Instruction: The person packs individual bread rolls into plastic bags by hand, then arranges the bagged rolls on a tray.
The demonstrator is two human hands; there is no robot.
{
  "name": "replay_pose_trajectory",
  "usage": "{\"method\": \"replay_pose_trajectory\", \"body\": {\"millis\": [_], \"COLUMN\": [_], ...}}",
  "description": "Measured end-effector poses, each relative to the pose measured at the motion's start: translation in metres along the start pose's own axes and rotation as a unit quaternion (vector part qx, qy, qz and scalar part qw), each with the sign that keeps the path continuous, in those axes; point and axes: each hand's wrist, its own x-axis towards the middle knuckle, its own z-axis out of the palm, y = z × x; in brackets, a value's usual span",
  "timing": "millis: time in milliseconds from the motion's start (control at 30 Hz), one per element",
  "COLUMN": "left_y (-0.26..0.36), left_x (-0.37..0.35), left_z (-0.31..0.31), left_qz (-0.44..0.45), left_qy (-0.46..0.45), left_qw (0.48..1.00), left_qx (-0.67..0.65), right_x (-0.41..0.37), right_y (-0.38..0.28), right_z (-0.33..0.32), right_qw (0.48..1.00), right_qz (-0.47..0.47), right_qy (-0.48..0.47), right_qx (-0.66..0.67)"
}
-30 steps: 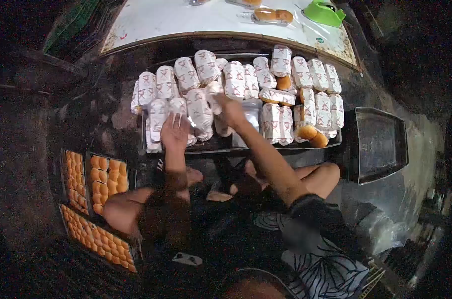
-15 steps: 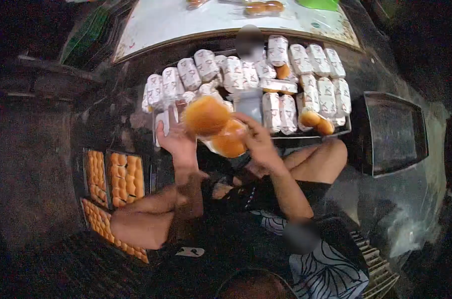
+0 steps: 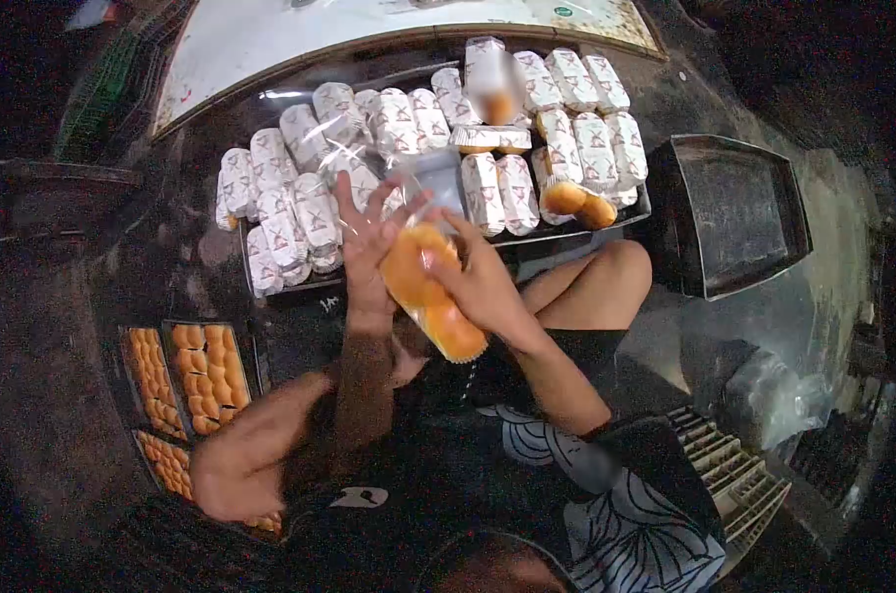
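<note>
A golden bread bun (image 3: 415,267) of joined rounded lobes, with a pleated white paper edge, is tilted in front of me between my hands. My right hand (image 3: 486,289) grips it from the right, thumb across its top. On its other side my left hand (image 3: 369,259) is raised with the fingers spread, close against the bun. Thin clear plastic (image 3: 408,193) shines around the left fingertips; how far it covers the bun is hard to see. Just beyond lies a dark tray (image 3: 320,285) full of bread packs (image 3: 288,232) with printed white undersides showing.
Two buns (image 3: 567,198) lie golden side up on the packs at right. An empty-looking dark tray (image 3: 739,212) stands to the right. Trays of unwrapped buns (image 3: 208,371) sit at lower left, a white table (image 3: 369,25) behind, a slatted crate (image 3: 730,474) at lower right.
The bun has been turned from lying across to pointing down toward me, now in the right hand's grip. The left hand's fingers have come up into clear plastic. The view has shifted right.
</note>
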Motion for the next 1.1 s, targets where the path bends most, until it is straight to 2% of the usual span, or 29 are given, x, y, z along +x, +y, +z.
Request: {"method": "replay_pose_trajectory", "body": {"millis": [33,100,167,233,267,300,333,367,400,433,467,500,533,567,600,633,667,700,733,767,800,833,900,933,967,1000,1033,1067,1100], "left_y": [-0.002,-0.017,-0.042,-0.028,0.009,0.016,0.015,0.016,-0.007,-0.024,-0.016,-0.012,-0.009,-0.008,-0.014,-0.025,-0.033,-0.046,-0.057,-0.072,-0.085,-0.094,-0.106,-0.107,-0.093,-0.065,-0.049,-0.042,-0.036], "left_x": [-0.006,-0.029,-0.051,-0.055,-0.041,-0.041,-0.046,-0.044,-0.046,-0.043,-0.042,-0.039,-0.038,-0.039,-0.055,-0.049,-0.05,-0.049,-0.041,-0.027,-0.021,-0.023,-0.012,-0.017,-0.016,-0.01,-0.005,0.003,0.003], "left_z": [-0.003,-0.015,-0.069,-0.118,-0.053,-0.05,-0.058,-0.054,-0.041,-0.013,-0.005,-0.011,-0.021,-0.034,-0.059,-0.027,-0.041,-0.061,-0.071,-0.079,-0.089,-0.105,-0.142,-0.158,-0.146,-0.12,-0.108,-0.12,-0.104], "left_qz": [-0.005,-0.041,-0.034,-0.135,-0.131,-0.048,-0.103,-0.16,-0.095,-0.026,-0.085,-0.084,-0.139,-0.191,-0.211,-0.163,-0.202,-0.229,-0.228,-0.066,0.105,0.105,-0.184,0.14,0.139,-0.022,-0.179,-0.101,-0.185], "left_qy": [0.002,0.075,0.059,0.083,0.009,0.184,0.144,0.103,0.243,0.378,0.333,0.332,0.333,0.333,0.173,0.229,0.152,0.066,0.064,-0.05,-0.154,-0.152,-0.285,-0.246,-0.241,-0.141,-0.032,-0.201,-0.098], "left_qw": [1.0,0.996,0.997,0.987,0.959,0.976,0.978,0.974,0.964,0.925,0.938,0.939,0.933,0.921,0.962,0.959,0.941,0.88,0.881,0.723,0.464,0.466,0.467,0.536,0.537,0.638,0.709,0.61,0.66], "left_qx": [-0.002,0.035,0.045,0.03,-0.25,-0.102,-0.112,-0.12,-0.047,0.025,0.034,0.035,-0.012,-0.062,0.006,0.028,0.224,0.411,0.409,0.686,0.866,0.865,0.816,0.795,0.796,0.757,0.681,0.76,0.721], "right_x": [-0.005,0.001,0.013,-0.009,-0.028,-0.036,-0.029,-0.02,-0.013,-0.007,-0.002,0.005,0.0,0.004,0.013,0.022,0.046,0.084,0.119,0.147,0.176,0.194,0.182,0.161,0.122,0.099,0.072,0.039,0.016], "right_y": [0.003,-0.016,-0.022,-0.01,0.001,0.005,-0.006,-0.024,-0.034,-0.032,-0.024,-0.019,-0.016,-0.015,-0.015,-0.015,-0.01,-0.007,-0.026,-0.061,-0.074,-0.081,-0.08,-0.063,-0.051,-0.013,0.04,0.044,0.053], "right_z": [0.005,0.004,0.013,0.033,0.041,0.044,0.043,0.041,0.041,0.044,0.048,0.051,0.049,0.038,0.022,0.009,-0.006,-0.022,-0.036,-0.042,-0.041,-0.035,-0.011,-0.008,-0.011,-0.011,-0.012,-0.008,-0.004], "right_qw": [0.998,0.996,0.994,0.995,0.996,0.984,0.983,0.995,0.997,0.997,0.996,0.988,0.958,0.958,0.955,0.949,0.945,0.939,0.936,0.926,0.913,0.882,0.8,0.872,0.943,0.974,0.988,0.971,0.946], "right_qz": [-0.029,0.011,0.071,0.034,-0.034,-0.104,-0.109,-0.029,0.051,0.051,-0.023,-0.099,-0.206,-0.207,-0.172,-0.132,-0.106,-0.084,-0.163,-0.082,-0.203,-0.321,-0.38,-0.354,-0.151,-0.126,0.001,0.11,0.159], "right_qy": [0.045,0.059,0.077,0.092,0.047,0.0,-0.001,0.019,0.039,0.039,0.057,0.075,0.103,0.101,0.071,0.044,0.064,0.087,0.14,0.165,0.213,0.256,0.278,0.167,0.049,-0.024,-0.108,-0.125,-0.126], "right_qx": [-0.035,-0.063,-0.02,0.023,-0.061,-0.145,-0.145,-0.094,-0.041,-0.041,-0.065,-0.087,-0.169,-0.171,-0.229,-0.285,-0.304,-0.323,-0.278,-0.33,-0.284,-0.232,-0.373,-0.295,-0.292,-0.186,-0.114,-0.171,-0.254]}}
